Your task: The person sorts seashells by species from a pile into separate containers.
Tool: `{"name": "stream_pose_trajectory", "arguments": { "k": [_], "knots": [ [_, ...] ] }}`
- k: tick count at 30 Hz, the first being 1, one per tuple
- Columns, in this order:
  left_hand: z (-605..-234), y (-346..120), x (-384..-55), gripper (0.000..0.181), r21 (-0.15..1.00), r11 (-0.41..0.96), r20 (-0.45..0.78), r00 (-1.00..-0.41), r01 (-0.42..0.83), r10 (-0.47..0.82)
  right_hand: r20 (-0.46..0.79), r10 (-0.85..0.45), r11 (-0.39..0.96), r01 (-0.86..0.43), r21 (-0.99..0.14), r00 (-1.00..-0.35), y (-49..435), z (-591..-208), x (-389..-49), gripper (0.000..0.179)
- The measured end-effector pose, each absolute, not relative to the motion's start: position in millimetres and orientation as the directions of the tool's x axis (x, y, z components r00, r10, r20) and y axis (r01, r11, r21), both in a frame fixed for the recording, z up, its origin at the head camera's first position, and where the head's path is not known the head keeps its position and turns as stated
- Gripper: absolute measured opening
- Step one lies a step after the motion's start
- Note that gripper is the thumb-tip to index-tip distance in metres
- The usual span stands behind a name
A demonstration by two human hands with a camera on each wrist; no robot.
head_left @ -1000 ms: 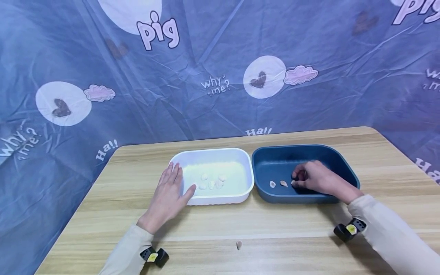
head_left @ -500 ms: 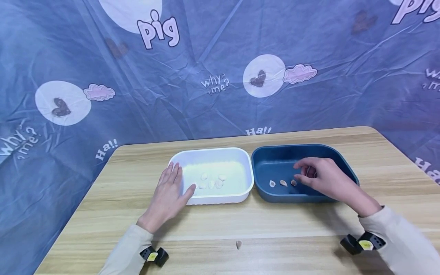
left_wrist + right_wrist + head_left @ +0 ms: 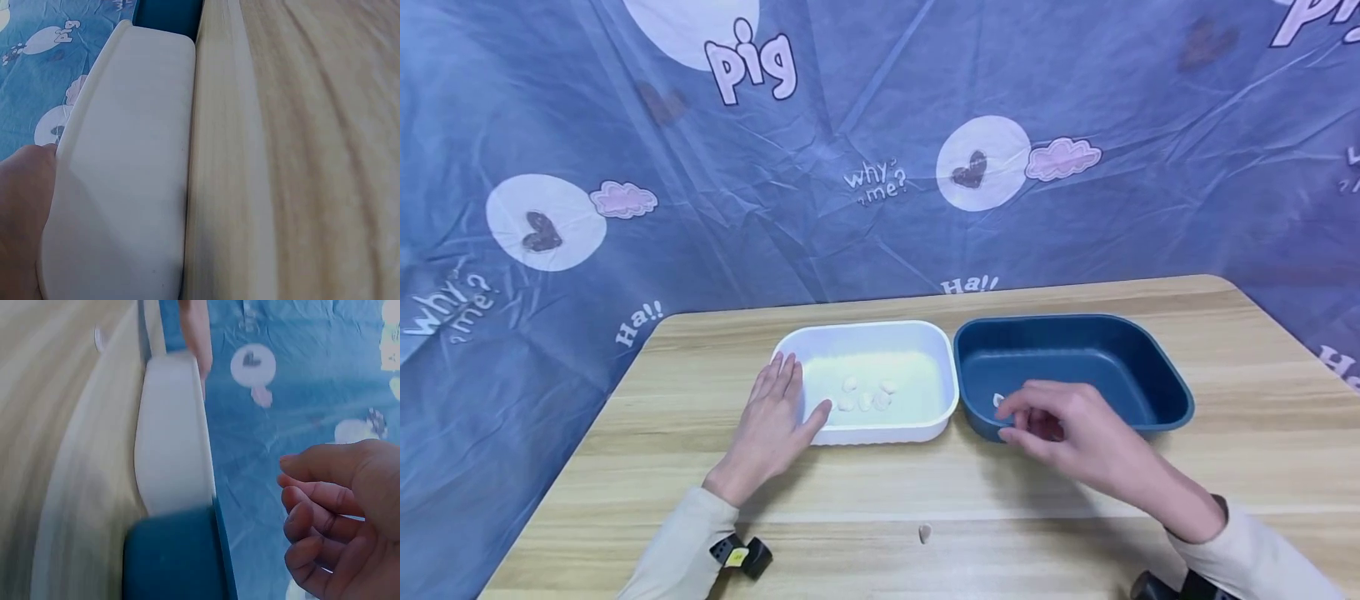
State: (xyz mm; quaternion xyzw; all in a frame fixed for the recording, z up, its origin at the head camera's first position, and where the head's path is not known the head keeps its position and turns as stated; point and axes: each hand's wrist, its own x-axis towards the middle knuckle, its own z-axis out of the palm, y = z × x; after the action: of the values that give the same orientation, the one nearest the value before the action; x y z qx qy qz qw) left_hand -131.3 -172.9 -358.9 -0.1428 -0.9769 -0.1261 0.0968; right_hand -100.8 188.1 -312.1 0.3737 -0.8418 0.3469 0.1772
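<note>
My left hand [image 3: 766, 437] lies over the left end of the white tray [image 3: 880, 434], fingers straight and thumb on its near rim. Several small pale seashells [image 3: 866, 402] are in that tray. My right hand [image 3: 1078, 429] hovers over the near edge of the dark blue tray [image 3: 1120, 375], fingers loosely bent. The right wrist view shows nothing between the thumb and fingertips [image 3: 292, 464]. One white shell [image 3: 997, 400] shows in the blue tray beside the right fingertips; the hand hides the other shells there. A single small shell [image 3: 924, 533] lies on the table near the front.
The two trays stand side by side on a wood-grain table [image 3: 835, 517]. A blue printed cloth [image 3: 820, 242] hangs behind the table and down its left side. Each wrist carries a small black camera [image 3: 757, 558].
My right hand has let go of a shell in the blue tray, risen, and moved toward me and slightly left over the near rim. The left hand stays in place.
</note>
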Motion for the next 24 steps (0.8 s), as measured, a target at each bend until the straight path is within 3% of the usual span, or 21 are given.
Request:
{"name": "stream_pose_trajectory", "arguments": {
  "k": [3, 10, 24],
  "knots": [
    [-360, -174, -132, 0.078, 0.213, 0.929, 0.228, -0.94, 0.302, 0.253, 0.547, -0.55, 0.428, -0.775, -0.465, -0.631, 177, -316, -96, 0.023],
    [-360, -174, -133, 0.078, 0.222, 0.926, 0.236, -0.938, 0.305, 0.252, 0.424, -0.636, 0.425, -0.751, -0.505, -0.645, 156, -327, -82, 0.015],
    [-358, -175, -134, 0.079, 0.225, 0.928, 0.207, -0.946, 0.295, 0.251, 0.335, -0.697, 0.491, -0.762, -0.421, -0.634, 123, -349, -66, 0.014]
  ]
}}
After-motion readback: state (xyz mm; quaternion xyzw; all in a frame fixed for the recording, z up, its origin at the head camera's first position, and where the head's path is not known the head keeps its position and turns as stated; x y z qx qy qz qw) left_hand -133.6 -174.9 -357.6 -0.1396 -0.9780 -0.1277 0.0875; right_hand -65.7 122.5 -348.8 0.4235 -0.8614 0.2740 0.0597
